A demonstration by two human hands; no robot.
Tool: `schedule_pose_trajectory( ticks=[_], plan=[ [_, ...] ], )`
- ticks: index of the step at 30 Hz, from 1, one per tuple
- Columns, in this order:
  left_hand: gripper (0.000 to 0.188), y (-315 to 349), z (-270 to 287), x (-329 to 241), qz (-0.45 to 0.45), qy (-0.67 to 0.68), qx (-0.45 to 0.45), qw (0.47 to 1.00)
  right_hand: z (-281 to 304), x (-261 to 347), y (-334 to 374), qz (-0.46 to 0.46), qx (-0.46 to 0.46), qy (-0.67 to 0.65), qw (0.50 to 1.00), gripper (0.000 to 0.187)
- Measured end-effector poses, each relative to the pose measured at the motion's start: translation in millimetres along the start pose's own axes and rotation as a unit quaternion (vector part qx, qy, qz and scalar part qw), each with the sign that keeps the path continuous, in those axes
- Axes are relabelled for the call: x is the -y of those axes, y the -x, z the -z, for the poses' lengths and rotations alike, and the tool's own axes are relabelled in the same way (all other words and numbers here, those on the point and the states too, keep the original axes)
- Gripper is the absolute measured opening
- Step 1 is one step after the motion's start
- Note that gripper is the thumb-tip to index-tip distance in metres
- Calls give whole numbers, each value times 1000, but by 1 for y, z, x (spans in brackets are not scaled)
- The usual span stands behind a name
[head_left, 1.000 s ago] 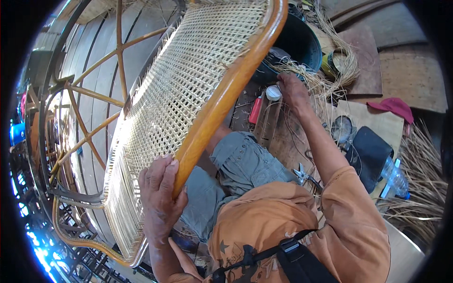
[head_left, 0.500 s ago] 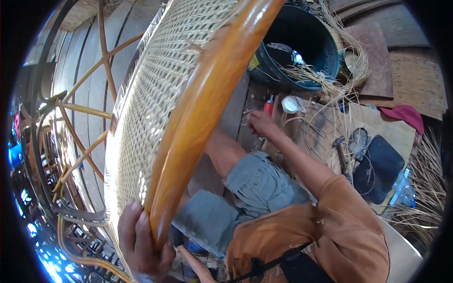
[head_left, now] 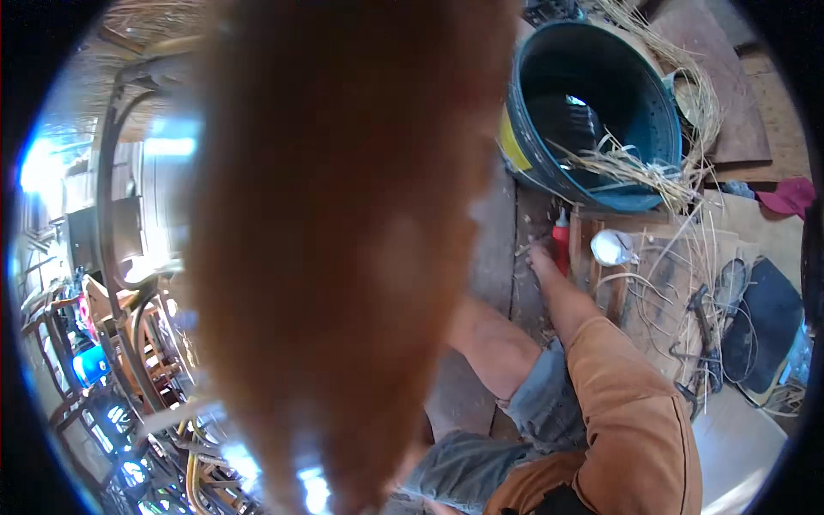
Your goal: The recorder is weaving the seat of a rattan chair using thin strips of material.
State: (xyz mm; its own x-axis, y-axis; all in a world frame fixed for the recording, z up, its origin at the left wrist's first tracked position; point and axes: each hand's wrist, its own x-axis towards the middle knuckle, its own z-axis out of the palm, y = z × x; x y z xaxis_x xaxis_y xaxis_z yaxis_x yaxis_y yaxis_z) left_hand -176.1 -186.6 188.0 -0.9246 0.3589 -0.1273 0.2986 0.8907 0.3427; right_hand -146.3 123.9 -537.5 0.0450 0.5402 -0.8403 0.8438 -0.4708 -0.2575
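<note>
A large brown shape (head_left: 343, 223), very close and badly blurred, covers the left middle of the view. I cannot make out whether it is the wooden rim of the woven seat piece or my left hand. The woven surface is hidden, and my left hand cannot be told apart there. My right arm reaches forward and down, with my right hand (head_left: 539, 254) small and low beside a red squeeze bottle (head_left: 561, 244). Its fingers look curled, perhaps around something thin that I cannot make out.
A dark green bucket (head_left: 525, 176) stands ahead, with cane strands (head_left: 635, 172) over its rim. Close by are a white cup (head_left: 611, 248), a hammer (head_left: 704, 322), a dark pad (head_left: 762, 318) and a red cap (head_left: 787, 196). Bare furniture frames (head_left: 112, 343) crowd the left.
The woven piece with its glossy wooden rim is no longer recognizable; a brown blur fills its place. The view has shifted, moving bucket and bottle rightward. My right hand has stayed near the bottle.
</note>
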Motion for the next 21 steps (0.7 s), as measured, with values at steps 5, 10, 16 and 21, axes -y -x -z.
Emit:
schedule_pose_trajectory(
  ticks=[5,10,16,21],
  plan=[
    [29,3,-7,-8,-78,2,39,996,21,26,53,103,14,98,990,27],
    [50,4,-33,-37,-61,-25,60,996,85,96,194,412,39,286,864,23],
    [53,23,-89,-72,-108,-18,59,992,237,123,319,413,212,-72,883,10],
    [58,38,-136,-88,-126,-8,62,990,323,122,319,527,113,-129,833,11]
  ],
)
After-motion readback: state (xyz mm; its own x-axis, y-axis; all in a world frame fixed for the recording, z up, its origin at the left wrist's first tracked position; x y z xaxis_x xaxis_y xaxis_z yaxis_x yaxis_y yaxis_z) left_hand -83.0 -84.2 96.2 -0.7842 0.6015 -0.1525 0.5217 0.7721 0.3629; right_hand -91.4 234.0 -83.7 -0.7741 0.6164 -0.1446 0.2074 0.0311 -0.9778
